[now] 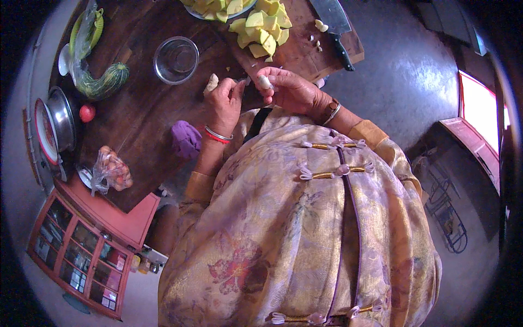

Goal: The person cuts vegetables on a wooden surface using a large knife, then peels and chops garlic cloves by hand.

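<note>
Curled fingers close my left hand [224,100] near the table's edge. A knobbly tan piece of what looks like ginger root [211,85] sticks out beyond its knuckles. Its thumb and forefinger are pinched together at a small pale scrap, too blurred to name. To the right, my right hand [292,90] holds a whitish garlic clove [264,82] in its fingers, palm partly up. Just beyond it is a thick wooden cutting board [300,61] with a heap of cut yellow-green squash pieces [263,30]. More garlic cloves [321,26] lie beside the black-handled cleaver [337,28].
A clear bowl [176,60] stands on the dark wooden table [139,114]. Farther left are a striped green gourd [102,83], a red round fruit [87,113], metal basins [63,118] and a bag of eggs [114,169]. A purple cloth [186,139] lies near my left wrist.
</note>
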Motion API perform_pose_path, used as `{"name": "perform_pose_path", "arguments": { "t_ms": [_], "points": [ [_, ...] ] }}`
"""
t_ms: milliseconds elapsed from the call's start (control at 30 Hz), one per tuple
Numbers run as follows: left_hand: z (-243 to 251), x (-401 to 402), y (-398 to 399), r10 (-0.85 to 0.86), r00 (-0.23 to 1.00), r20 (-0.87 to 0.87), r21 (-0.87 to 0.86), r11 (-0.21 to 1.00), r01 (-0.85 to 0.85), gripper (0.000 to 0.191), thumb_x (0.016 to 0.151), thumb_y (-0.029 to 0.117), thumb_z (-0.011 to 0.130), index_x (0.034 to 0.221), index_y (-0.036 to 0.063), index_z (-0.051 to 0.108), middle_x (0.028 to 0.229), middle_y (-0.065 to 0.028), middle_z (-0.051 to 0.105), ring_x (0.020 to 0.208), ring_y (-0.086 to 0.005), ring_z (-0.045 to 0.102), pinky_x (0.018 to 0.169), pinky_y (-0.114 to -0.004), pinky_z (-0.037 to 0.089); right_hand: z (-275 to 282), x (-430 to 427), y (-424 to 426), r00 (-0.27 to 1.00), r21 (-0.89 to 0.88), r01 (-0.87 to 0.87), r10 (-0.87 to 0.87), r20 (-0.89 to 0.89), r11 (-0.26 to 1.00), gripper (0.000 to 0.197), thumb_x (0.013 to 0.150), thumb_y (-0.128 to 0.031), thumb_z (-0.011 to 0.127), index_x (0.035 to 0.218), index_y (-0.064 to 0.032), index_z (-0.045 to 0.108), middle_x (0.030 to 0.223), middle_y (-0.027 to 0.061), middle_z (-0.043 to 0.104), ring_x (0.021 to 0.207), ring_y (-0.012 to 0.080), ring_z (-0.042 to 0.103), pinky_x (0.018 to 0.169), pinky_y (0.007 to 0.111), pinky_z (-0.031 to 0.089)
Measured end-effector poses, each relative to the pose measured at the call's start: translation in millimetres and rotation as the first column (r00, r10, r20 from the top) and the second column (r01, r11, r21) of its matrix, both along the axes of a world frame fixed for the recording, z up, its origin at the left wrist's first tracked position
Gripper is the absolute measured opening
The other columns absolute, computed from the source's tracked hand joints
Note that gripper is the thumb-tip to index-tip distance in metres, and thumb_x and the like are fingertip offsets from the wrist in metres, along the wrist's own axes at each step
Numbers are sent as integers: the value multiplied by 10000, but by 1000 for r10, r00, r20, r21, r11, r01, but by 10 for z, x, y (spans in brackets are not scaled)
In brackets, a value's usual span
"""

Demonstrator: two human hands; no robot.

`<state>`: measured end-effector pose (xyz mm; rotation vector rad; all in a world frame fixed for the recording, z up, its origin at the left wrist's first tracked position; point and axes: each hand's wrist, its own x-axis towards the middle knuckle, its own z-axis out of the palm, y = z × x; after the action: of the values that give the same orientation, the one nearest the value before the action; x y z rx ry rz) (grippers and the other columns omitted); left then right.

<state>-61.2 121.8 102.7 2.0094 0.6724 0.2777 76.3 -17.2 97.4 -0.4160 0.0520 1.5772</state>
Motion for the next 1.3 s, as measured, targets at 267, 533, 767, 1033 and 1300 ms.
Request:
{"name": "perform_pose_path", "arguments": {
  "t_ms": [267, 533, 767, 1033, 1300],
  "points": [
    [335, 178, -135, -141, 985, -97, 90, 985, 150, 333, 926, 323, 501, 749, 41, 515, 663, -153, 555, 608, -347, 555, 611, -441, 435, 19, -59, 27, 984, -164, -42, 69, 163, 986, 157, 902, -117, 582, 1053, -81, 559, 921, 14, 609, 815, 112, 604, 781, 286, 525],
    [198, 200, -150, -38, 999, 19, 185, 982, 34, 296, 936, 243, 453, 736, 39, 530, 647, -153, 563, 623, -363, 558, 562, -450, 417, 69, -110, 36, 987, -205, -15, 48, 156, 979, 167, 909, -140, 576, 1061, -73, 564, 917, 22, 617, 802, 127, 606, 768, 286, 520],
    [369, 271, -192, 28, 999, 24, -91, 996, -26, 312, 948, 212, 423, 733, 10, 526, 648, -149, 538, 600, -321, 521, 610, -403, 402, 60, -54, 22, 998, -125, -3, 10, 61, 992, 188, 924, -173, 554, 1053, -39, 573, 906, 23, 616, 782, 115, 597, 754, 272, 512],
    [535, 287, -206, 26, 994, 104, -228, 974, -1, 280, 957, 228, 452, 761, 32, 494, 643, -127, 552, 603, -293, 560, 547, -407, 412, 95, -37, 32, 999, -120, 6, -1, 44, 993, 170, 922, -148, 554, 1065, -57, 570, 920, 22, 618, 809, 123, 604, 777, 279, 515],
    [335, 243, -121, -145, 988, 46, 180, 974, 135, 249, 941, 204, 466, 753, 42, 489, 636, -145, 520, 618, -350, 538, 550, -443, 395, 51, -74, 19, 997, -127, 0, 10, 71, 992, 166, 918, -118, 554, 1069, -52, 577, 966, 49, 633, 883, 146, 621, 832, 307, 519]
  ]
}}
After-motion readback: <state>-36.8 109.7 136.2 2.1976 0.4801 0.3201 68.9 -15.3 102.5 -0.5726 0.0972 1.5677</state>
